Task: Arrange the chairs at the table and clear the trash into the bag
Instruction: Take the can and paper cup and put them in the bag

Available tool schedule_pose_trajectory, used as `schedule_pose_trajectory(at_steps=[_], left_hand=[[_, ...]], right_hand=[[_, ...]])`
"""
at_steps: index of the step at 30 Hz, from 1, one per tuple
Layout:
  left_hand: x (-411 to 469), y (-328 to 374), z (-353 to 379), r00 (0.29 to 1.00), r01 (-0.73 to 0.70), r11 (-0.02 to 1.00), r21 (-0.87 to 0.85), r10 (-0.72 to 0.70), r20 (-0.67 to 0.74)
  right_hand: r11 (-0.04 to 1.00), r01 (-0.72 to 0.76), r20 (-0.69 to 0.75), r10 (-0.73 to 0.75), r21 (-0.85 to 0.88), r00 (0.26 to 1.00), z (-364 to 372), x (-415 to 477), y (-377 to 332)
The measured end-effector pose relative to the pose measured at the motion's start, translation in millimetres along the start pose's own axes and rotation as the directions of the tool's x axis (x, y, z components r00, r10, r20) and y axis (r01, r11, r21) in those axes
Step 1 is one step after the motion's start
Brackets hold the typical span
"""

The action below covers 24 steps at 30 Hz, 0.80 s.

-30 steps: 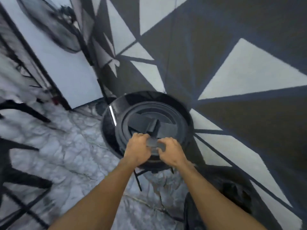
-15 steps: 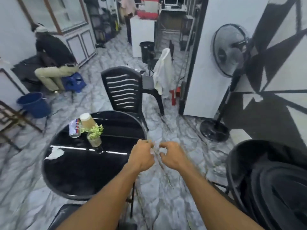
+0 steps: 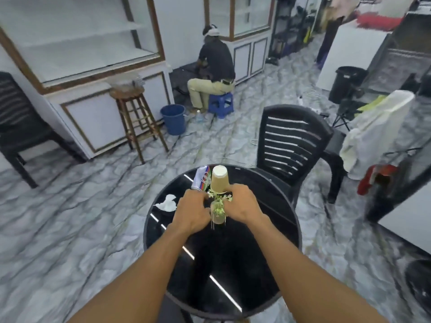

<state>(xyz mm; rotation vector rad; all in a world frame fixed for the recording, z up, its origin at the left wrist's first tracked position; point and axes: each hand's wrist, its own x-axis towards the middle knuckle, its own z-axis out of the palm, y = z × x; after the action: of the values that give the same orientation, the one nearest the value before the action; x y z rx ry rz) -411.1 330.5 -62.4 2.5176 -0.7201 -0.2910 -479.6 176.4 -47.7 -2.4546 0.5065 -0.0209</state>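
A round black glass table (image 3: 286, 238) stands right below me. On its far side are an upturned paper cup (image 3: 219, 179), a drink can (image 3: 200, 178) lying on its side, a crumpled white tissue (image 3: 168, 203) and a small vase of green sprigs (image 3: 218, 212). My left hand (image 3: 192, 212) and right hand (image 3: 242, 203) hover close together in front of the vase, fingers curled. They pinch a thin, nearly see-through film between them; I cannot tell whether it is the bag. A black slatted chair (image 3: 293, 145) stands behind the table at the right, its back toward me.
A second black chair (image 3: 18, 127) stands at the far left by the white cabinet. A wooden stool (image 3: 134, 120) and a blue bucket (image 3: 173, 118) lie beyond the table. A person (image 3: 215, 66) sits on a blue stool. A black bin (image 3: 347, 81) and a cloth-draped chair (image 3: 375, 131) are at the right.
My view swung left from the patterned wall and a black bin to the table. Both hands stayed together and now hover over the table's far side.
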Motion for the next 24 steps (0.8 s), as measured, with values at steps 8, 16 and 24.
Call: schedule_pose_trajectory(at_steps=[8, 16, 24], left_hand=[[147, -37, 33, 0.995, 0.1, 0.977, 0.188, -0.103, 0.009], [211, -69, 85, 0.95, 0.226, 0.936, 0.271, -0.273, 0.15], [217, -62, 101, 0.949, 0.293, 0.953, 0.079, -0.3, 0.098]], right_hand=[[0.998, 0.067, 0.086, -0.065, -0.015, 0.994, 9, 165, 37], [0.987, 0.131, 0.26, -0.103, -0.096, 0.96, 57, 226, 70], [0.991, 0.131, 0.224, -0.12, -0.033, 0.967, 54, 230, 78]])
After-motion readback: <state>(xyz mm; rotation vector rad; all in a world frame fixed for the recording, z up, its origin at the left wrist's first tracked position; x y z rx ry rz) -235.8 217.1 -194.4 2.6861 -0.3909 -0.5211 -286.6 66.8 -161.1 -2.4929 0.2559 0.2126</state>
